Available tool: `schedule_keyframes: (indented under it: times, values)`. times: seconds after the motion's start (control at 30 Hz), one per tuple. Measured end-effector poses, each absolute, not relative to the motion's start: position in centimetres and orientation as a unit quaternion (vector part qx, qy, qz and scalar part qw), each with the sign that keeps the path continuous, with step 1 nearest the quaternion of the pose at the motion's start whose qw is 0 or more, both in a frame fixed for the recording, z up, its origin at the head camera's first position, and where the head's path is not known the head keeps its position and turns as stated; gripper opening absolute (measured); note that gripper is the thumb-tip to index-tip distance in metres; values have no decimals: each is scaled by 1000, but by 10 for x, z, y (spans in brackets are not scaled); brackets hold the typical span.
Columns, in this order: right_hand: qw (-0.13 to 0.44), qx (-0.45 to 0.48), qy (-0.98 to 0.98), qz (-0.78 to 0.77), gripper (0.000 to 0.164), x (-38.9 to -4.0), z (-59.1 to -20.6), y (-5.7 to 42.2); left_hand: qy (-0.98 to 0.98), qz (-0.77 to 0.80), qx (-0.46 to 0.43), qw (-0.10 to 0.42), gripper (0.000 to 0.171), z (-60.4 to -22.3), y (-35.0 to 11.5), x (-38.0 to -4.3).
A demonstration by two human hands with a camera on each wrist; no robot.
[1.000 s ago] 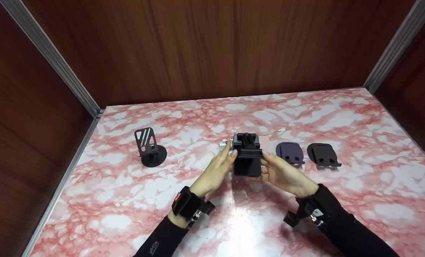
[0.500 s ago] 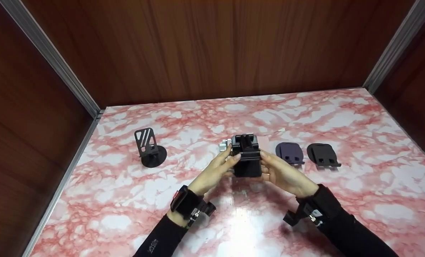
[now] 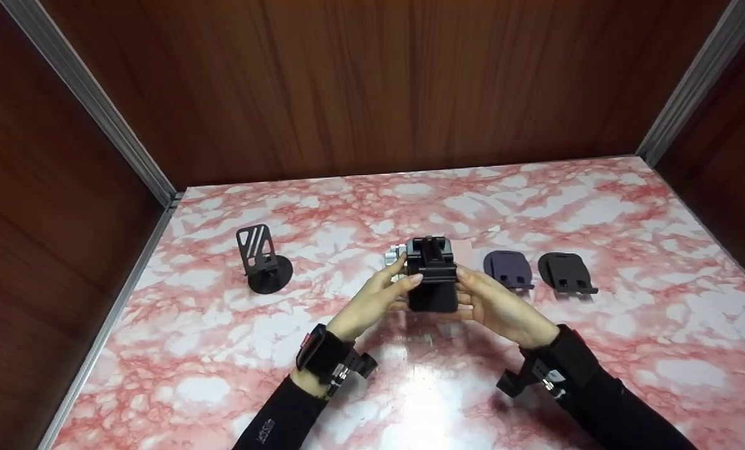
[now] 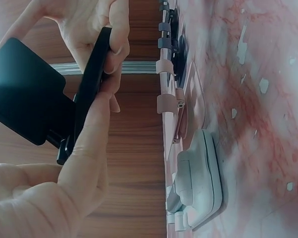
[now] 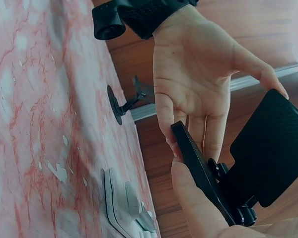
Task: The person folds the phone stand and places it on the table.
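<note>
Above the table, both hands hold a black folding phone stand (image 3: 434,294), its base and back plate swung apart at a hinged arm. My left hand (image 3: 372,303) grips its left side: in the right wrist view the thumb touches the upper plate (image 5: 270,148) and the fingers lie at the base (image 5: 201,168). My right hand (image 3: 504,306) grips the right side, with fingers under the base in the left wrist view. Just behind the held stand are a white folded stand (image 4: 201,173) and a pink one (image 3: 463,250), both partly hidden by it in the head view.
On the left an upright black phone stand (image 3: 260,253) has a round base. Folded purple (image 3: 508,269) and black (image 3: 566,272) stands lie to the right. Wood-grain panels (image 3: 372,81) wall the red-and-white marbled table (image 3: 222,350) at the back and sides.
The held stand has tilted and shifted slightly, and my left thumb has slid a little further onto it. My right hand is almost still. The other stands have not moved.
</note>
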State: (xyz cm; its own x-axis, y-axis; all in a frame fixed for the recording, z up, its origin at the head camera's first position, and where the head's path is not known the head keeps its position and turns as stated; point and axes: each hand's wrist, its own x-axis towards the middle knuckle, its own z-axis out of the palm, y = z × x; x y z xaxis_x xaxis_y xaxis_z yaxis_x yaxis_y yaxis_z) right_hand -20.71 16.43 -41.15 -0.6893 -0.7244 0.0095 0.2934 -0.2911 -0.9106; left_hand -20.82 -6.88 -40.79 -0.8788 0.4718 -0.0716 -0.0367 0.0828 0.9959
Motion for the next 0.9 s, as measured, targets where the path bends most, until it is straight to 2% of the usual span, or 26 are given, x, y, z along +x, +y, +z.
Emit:
schedule_keyframes:
  times: [0.33,0.9]
  values:
    - [328,-200,509,-770,63,-208,-409,164,697,675,154,187,84,-407,-68,-210]
    - [327,-192,501,-778,71,-207,-407,165,672,703,150,177,74,-407,-69,-210]
